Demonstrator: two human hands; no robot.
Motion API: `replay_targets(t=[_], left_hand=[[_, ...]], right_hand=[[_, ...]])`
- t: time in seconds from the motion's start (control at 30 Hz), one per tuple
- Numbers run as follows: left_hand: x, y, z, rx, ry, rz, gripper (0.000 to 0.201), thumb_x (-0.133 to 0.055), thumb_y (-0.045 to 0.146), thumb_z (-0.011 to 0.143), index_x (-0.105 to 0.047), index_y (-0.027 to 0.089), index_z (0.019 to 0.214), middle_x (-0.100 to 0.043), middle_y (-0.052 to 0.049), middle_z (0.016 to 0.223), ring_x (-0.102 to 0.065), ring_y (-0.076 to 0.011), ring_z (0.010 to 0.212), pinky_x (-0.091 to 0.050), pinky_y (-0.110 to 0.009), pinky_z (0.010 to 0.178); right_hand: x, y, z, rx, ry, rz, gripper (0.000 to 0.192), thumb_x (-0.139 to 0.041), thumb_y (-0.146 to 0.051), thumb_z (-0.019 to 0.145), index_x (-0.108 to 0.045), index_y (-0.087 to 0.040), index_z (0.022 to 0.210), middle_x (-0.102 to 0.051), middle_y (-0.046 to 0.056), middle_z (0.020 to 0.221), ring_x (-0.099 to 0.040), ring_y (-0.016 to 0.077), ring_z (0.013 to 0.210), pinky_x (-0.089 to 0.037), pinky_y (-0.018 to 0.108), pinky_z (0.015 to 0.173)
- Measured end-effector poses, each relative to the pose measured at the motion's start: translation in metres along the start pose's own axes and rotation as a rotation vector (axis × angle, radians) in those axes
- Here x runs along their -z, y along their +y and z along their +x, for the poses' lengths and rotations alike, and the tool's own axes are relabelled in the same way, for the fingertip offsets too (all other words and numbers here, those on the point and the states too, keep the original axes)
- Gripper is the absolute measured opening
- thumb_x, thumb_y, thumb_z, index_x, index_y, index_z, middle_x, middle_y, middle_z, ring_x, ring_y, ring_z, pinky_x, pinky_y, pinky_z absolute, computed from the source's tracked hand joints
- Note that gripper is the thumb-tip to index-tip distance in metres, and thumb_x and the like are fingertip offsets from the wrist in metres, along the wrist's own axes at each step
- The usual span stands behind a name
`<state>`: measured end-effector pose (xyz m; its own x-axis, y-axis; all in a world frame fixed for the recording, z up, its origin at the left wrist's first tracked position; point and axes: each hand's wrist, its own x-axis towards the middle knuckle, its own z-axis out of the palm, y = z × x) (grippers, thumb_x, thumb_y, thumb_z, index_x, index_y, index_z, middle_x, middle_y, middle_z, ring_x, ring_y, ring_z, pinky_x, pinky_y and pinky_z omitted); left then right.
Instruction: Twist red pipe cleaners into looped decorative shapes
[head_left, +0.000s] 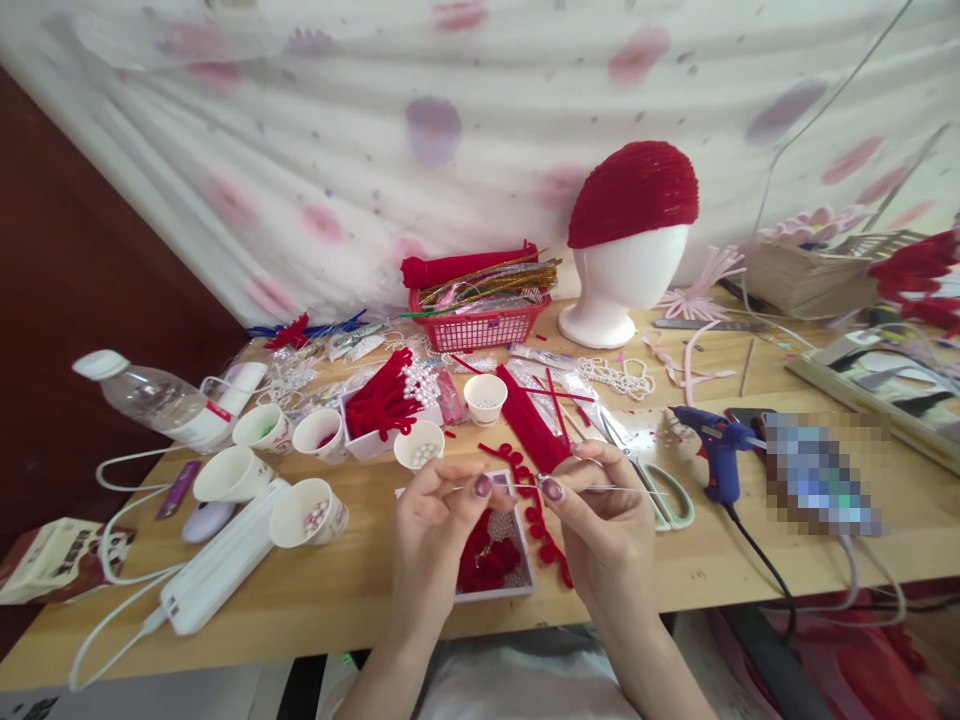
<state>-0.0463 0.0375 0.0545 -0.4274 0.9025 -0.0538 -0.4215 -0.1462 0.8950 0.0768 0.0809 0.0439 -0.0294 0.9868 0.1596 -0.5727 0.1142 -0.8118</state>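
Observation:
Between my two hands a thin pale wire [626, 489] is stretched level above the table's front part. My left hand [439, 525] pinches it between thumb and fingertips. My right hand [611, 515] is closed on it too, and the wire's end sticks out past that hand to the right. A tiny shiny bit sits at the right fingertips, too small to name. Below the hands is a white box [495, 597] with red fuzzy pieces and small pearls. Curled red fuzzy strips [534, 520] lie beside it, partly behind my right hand.
Paper cups [300, 515] with beads, a bottle [161, 405] and a white power strip [217, 565] stand left. Scissors [671, 500] and a blue glue gun [712, 450] lie right. Behind are a red basket [480, 328] and a foam head [630, 270] with a red cap.

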Motion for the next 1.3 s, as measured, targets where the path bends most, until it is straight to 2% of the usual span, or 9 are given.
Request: replay_targets(t=[0.1,0.23,0.37,0.47,0.6,0.8,0.93,1.1,1.3], left_hand=[[-0.004,-0.002,0.0,-0.026,-0.054,0.048,0.027,-0.083,0.038,0.077,-0.079,0.02,0.096,-0.082,-0.007,0.099,-0.077,-0.022,0.087,-0.062,-0.03,0.082],[-0.004,-0.002,-0.004,-0.075,-0.04,0.213,0.021,-0.074,0.039,0.086,-0.082,0.02,0.09,-0.083,-0.007,0.088,-0.078,-0.0228,0.083,-0.063,-0.03,0.08],[0.0,-0.001,-0.006,-0.088,-0.063,0.253,0.024,-0.071,0.042,0.088,-0.082,0.021,0.093,-0.083,-0.007,0.087,-0.079,-0.0223,0.077,-0.064,-0.03,0.076],[0.004,0.0,-0.006,-0.118,-0.025,0.29,0.023,-0.072,0.041,0.087,-0.082,0.021,0.087,-0.082,-0.006,0.084,-0.079,-0.0216,0.074,-0.064,-0.028,0.074],[0.009,0.001,-0.004,-0.133,0.059,0.271,0.024,-0.075,0.042,0.084,-0.081,0.019,0.079,-0.082,-0.006,0.079,-0.078,-0.021,0.07,-0.065,-0.026,0.071],[0.008,-0.001,0.003,-0.076,0.013,0.137,0.017,-0.078,0.036,0.082,-0.081,0.019,0.083,-0.083,-0.006,0.085,-0.079,-0.0201,0.076,-0.064,-0.027,0.077],[0.005,0.002,0.004,-0.107,0.039,0.247,0.008,-0.078,0.028,0.082,-0.081,0.021,0.08,-0.083,-0.004,0.082,-0.079,-0.0188,0.075,-0.063,-0.023,0.074],[0.005,0.002,0.005,-0.175,0.093,0.374,0.014,-0.074,0.03,0.085,-0.08,0.02,0.077,-0.081,-0.003,0.073,-0.077,-0.0173,0.068,-0.061,-0.02,0.066],[0.007,-0.003,0.01,-0.044,0.029,0.166,0.02,-0.081,0.037,0.077,-0.079,0.017,0.079,-0.081,-0.007,0.077,-0.078,-0.0222,0.071,-0.064,-0.03,0.072]], right_hand=[[-0.006,0.002,-0.002,-0.022,-0.018,0.061,0.028,-0.088,-0.018,0.07,-0.07,-0.025,0.09,-0.073,-0.007,0.062,-0.067,0.0091,0.059,-0.055,0.018,0.065],[-0.008,0.006,-0.003,-0.015,0.002,0.04,0.029,-0.087,-0.015,0.071,-0.068,-0.025,0.091,-0.075,-0.005,0.066,-0.07,0.0104,0.062,-0.057,0.019,0.067],[-0.006,0.006,-0.002,-0.081,-0.003,0.084,0.032,-0.09,-0.015,0.067,-0.067,-0.023,0.087,-0.076,-0.004,0.065,-0.07,0.0118,0.059,-0.057,0.021,0.066],[-0.004,0.006,0.0,-0.125,0.002,0.092,0.034,-0.09,-0.015,0.066,-0.066,-0.023,0.088,-0.075,-0.004,0.063,-0.068,0.0114,0.056,-0.057,0.021,0.064],[0.0,0.006,0.004,-0.081,0.061,0.044,0.035,-0.091,-0.014,0.065,-0.065,-0.022,0.087,-0.074,-0.005,0.061,-0.064,0.0075,0.054,-0.052,0.016,0.062],[0.0,0.007,0.009,-0.1,0.071,0.024,0.035,-0.09,-0.017,0.067,-0.061,-0.022,0.086,-0.073,-0.005,0.062,-0.062,0.0081,0.054,-0.049,0.017,0.059],[-0.005,0.008,0.008,-0.071,0.051,0.005,0.034,-0.089,-0.015,0.068,-0.06,-0.023,0.084,-0.074,-0.005,0.063,-0.065,0.0097,0.056,-0.051,0.018,0.06],[-0.008,0.011,0.011,-0.039,0.093,-0.015,0.036,-0.09,-0.015,0.066,-0.057,-0.022,0.081,-0.074,-0.004,0.063,-0.065,0.0099,0.056,-0.052,0.019,0.062],[-0.01,0.01,0.014,-0.167,0.093,0.055,0.041,-0.092,-0.019,0.06,-0.057,-0.022,0.08,-0.072,-0.004,0.059,-0.062,0.0095,0.052,-0.051,0.019,0.06]])
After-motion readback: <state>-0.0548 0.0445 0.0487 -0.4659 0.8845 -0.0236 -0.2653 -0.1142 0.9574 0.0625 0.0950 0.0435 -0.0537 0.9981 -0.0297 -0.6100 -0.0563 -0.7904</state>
